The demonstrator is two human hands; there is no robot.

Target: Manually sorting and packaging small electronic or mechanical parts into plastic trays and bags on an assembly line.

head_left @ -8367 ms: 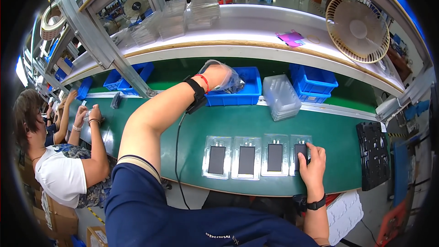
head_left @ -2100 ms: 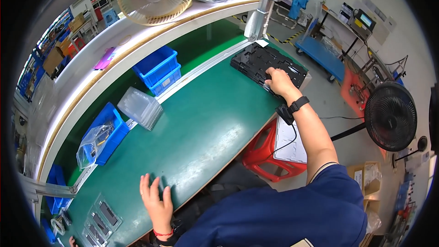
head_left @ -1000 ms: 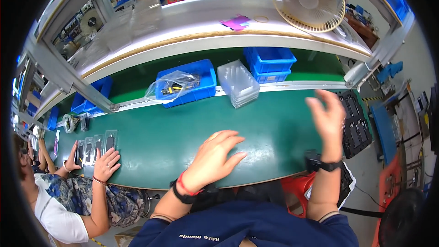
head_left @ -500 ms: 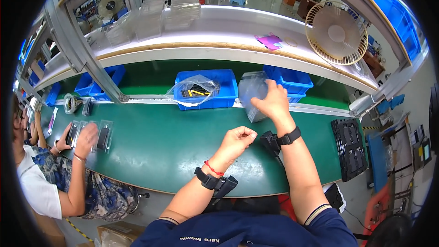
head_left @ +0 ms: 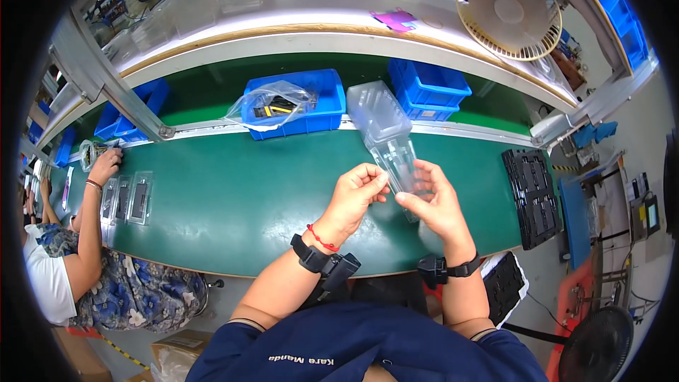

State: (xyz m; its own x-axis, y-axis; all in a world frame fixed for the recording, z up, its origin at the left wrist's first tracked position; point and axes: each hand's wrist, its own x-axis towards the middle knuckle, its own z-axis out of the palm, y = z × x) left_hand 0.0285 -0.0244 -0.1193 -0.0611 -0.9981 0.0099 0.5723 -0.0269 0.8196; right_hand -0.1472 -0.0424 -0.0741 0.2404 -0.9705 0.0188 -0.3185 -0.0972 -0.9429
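Both my hands meet above the green bench [head_left: 233,198] around a clear plastic tray [head_left: 400,163]. My right hand [head_left: 435,201] holds the tray from below and the side. My left hand [head_left: 357,191] pinches its left edge with the fingertips. Just behind it stands a stack of the same clear trays [head_left: 375,110], and the held tray overlaps the stack's near end.
A blue bin [head_left: 300,102] with a plastic bag of parts sits at the back, a second blue bin [head_left: 428,88] right of the stack. Black trays [head_left: 530,194] lie at the right end. A co-worker's hand [head_left: 106,166] reaches over clear trays with dark parts [head_left: 131,198] at far left.
My right hand has brought a clear tray down from the stack toward me. My left hand has risen to take its edge. The view has shifted slightly left.
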